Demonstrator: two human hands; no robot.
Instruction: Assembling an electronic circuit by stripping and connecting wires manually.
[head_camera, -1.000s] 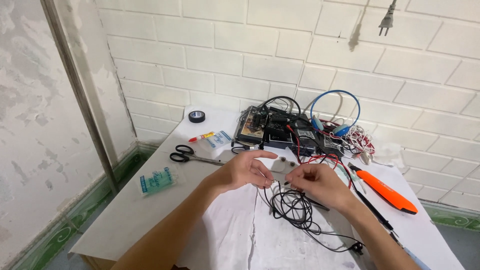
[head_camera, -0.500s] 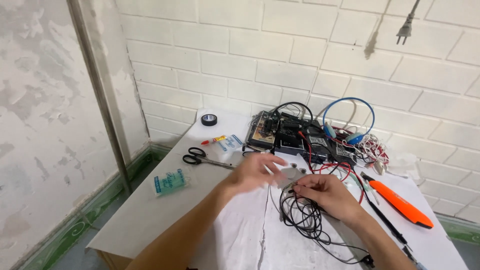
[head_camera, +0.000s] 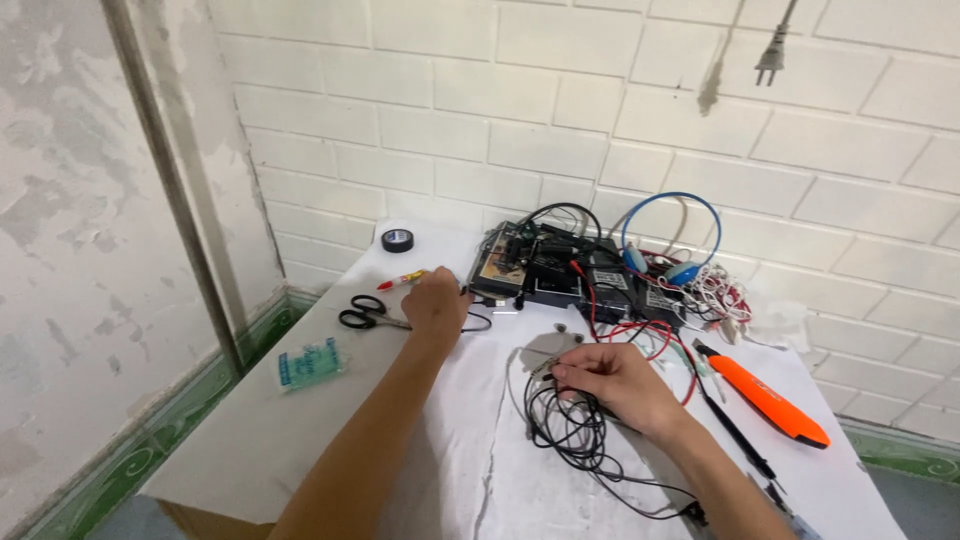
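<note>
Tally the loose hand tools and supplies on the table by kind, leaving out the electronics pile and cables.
Scissors: 1
Black tape roll: 1
Orange-handled tool: 1
Red-and-yellow marker: 1
Clear packet with green print: 1
Total: 5

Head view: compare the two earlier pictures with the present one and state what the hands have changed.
The left hand left the small grey metal part and reached out towards the black-handled scissors. The right hand kept pinching that part above the black cable coil. The orange tool stayed put.
</note>
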